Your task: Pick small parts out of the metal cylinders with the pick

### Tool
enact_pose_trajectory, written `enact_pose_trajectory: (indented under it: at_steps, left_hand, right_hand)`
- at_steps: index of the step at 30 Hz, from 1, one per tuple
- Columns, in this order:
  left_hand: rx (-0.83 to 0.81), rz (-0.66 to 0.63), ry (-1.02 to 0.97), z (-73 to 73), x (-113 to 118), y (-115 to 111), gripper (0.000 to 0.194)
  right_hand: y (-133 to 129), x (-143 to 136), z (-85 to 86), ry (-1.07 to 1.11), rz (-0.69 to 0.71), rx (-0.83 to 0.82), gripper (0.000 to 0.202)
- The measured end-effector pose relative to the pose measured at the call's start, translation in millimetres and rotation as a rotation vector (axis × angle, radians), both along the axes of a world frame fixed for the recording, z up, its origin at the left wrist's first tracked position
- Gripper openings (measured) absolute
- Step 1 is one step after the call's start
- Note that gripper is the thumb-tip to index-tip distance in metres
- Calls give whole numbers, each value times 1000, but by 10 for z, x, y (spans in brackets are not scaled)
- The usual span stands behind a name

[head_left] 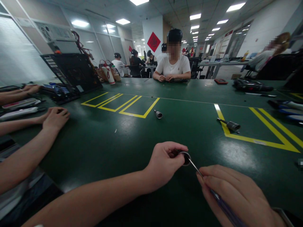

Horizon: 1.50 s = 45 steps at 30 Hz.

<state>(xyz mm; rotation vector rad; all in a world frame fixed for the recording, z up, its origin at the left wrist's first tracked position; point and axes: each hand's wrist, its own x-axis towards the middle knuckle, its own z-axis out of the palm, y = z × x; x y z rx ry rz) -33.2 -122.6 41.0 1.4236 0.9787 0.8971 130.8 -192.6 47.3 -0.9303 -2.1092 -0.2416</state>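
Note:
In the head view, my left hand (167,162) grips a round metal cup-shaped part (186,158) between thumb and fingers, its open mouth turned toward the right. My right hand (233,189) is closed around a screwdriver (219,198) with a purple handle and a thin metal shaft. The shaft's tip reaches into the mouth of the part. Beyond my hands, a small metal cup with a stem (158,114) lies on the green table (106,151). A larger one with a long dark stem (230,126) lies across yellow tape at the right.
A neighbour's arms and hands (55,119) rest on the table at the left. Behind them stands a black rack (71,69). A person in white (175,67) sits opposite. Dark tools (252,85) and blue-handled tools (291,111) lie at the right.

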Motion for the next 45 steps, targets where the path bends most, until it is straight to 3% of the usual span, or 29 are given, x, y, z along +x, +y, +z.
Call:
enact_pose_trajectory:
  at_steps: [4,7,10,14,18,22,27,30,34,39,45]
  left_hand:
    - [103,-1,38,-92,-11,87,20]
    - [298,19,209,-191,-37,186,22]
    - [480,25,427,-247,-59,254,26]
    - [549,-29,568,-237,-46,303,32]
    - [621,-87,624,-212,88,449,30]
    - [682,-109,656,-235,401,719,28]
    - [693,-56,663,-295,937,1040,28]
    - [663,-73,654,-307,1228,1164,29]
    - [699,-127,711,-296,1497,1251,29]
    - [749,-161,747,-293,1613,1274,27]
    - [812,-189,772,-299,1556,1241,31]
  right_hand:
    - [-5,-10,19,61,-12,32,19]
    - [40,30,-17,83,-8,-2,19]
    - [161,111,-119,80,-25,-111,13]
    - [371,216,-276,194,-214,-309,6]
    - [516,278,-364,404,-336,-547,18]
    - [567,322,-382,647,-327,-684,35]
    - [674,485,-326,708,-383,-545,32]
    - [770,672,-259,678,-498,-392,26]
    - [850,930,-211,607,-693,-345,27]
    - [933,1140,-311,498,-816,-367,31]
    - [997,1198,-412,464,-822,-412,36]
